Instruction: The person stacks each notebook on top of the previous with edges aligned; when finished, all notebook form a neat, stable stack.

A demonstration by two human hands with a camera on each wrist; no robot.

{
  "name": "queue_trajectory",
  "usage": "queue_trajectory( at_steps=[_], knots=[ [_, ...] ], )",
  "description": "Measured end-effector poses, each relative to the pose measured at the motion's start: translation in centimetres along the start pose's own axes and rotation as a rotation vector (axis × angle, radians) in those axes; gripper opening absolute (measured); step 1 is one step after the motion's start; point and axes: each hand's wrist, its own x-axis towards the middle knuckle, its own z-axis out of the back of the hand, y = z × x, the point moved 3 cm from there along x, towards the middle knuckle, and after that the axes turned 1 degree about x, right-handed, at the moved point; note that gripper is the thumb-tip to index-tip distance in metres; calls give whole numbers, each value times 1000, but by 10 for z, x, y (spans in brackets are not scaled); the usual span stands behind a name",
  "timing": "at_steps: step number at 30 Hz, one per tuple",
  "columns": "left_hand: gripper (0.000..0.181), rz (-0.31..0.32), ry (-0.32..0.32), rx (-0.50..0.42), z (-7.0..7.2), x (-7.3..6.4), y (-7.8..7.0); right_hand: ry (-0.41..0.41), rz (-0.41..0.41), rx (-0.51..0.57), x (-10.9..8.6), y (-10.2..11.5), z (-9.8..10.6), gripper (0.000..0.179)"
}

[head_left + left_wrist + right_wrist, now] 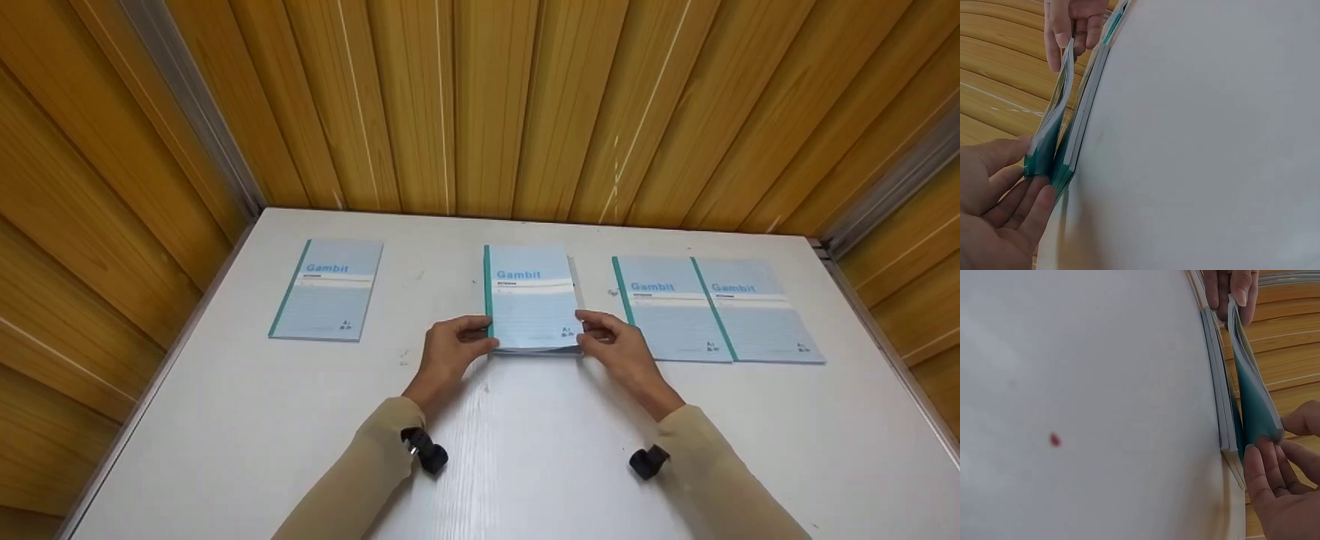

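Note:
A light blue "Gambit" notebook (529,311) with a green spine is held between both hands at the middle of the table. My left hand (454,345) pinches its near left corner at the spine, thumb above and fingers beneath. Across from it, my right hand (619,346) pinches the near right corner the same way. In the left wrist view the near edge of this notebook (1053,132) is lifted and bowed over other notebooks (1081,126). Those lower ones lie stacked flat, their edges showing in the right wrist view too (1217,377). Their covers are mostly hidden.
One matching notebook (330,292) lies apart on the left. Two more, a nearer one (664,319) and an outer one (761,315), lie side by side right of the stack. The white table (525,465) meets a wood-patterned wall (487,112) behind.

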Motion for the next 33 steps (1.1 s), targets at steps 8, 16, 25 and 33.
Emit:
queue_trajectory(
  at_steps=[8,16,25,33],
  knots=[
    [33,-17,-17,38,-3,2,4,18,-30,-32,2,-1,-2,43],
    [30,-21,-41,80,-5,4,6,14,-3,-107,0,3,-3,41],
    [32,-31,-39,122,-7,4,3,7,36,-199,-2,5,-6,39],
    [46,-8,26,165,-8,4,3,26,14,-247,-7,5,-7,47]
  ],
)
